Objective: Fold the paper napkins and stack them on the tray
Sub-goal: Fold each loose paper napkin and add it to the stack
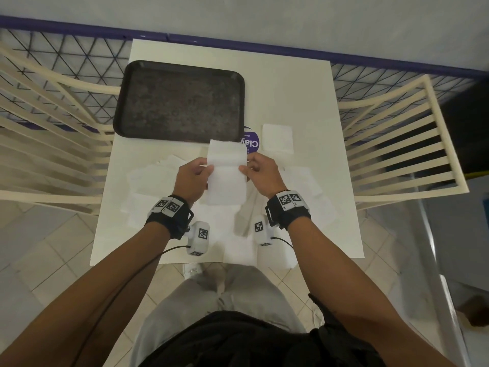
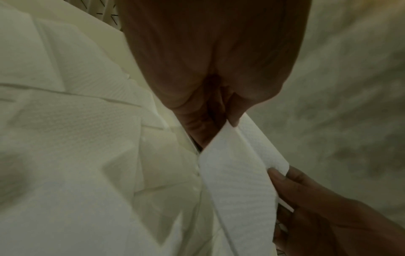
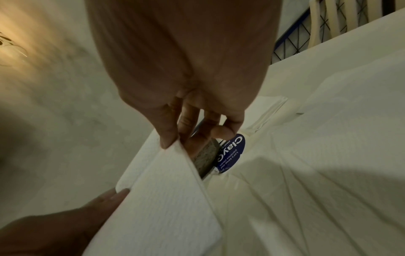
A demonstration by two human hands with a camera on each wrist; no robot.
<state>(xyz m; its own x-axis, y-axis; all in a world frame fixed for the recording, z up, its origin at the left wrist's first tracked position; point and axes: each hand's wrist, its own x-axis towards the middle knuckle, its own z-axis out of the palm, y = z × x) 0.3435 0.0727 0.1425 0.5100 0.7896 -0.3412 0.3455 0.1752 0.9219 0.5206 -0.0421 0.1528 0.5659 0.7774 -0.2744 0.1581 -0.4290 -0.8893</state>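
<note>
Tray (image 1: 127, 102) behind napkins (image 1: 148, 178) on table (image 1: 304, 102)

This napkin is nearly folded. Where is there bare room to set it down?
The tray is wholly bare. Bare table lies right of it, beyond the small folded napkin. Around both hands, loose napkins crowd the near table.

The head view is evenly lit, with straight lines bowed toward its edges. Both wrist views are dim and yellow-tinted; motion blur is seen beyond the grip, and a soft shadow is cast on the table (image 3: 328, 173) beside it.
</note>
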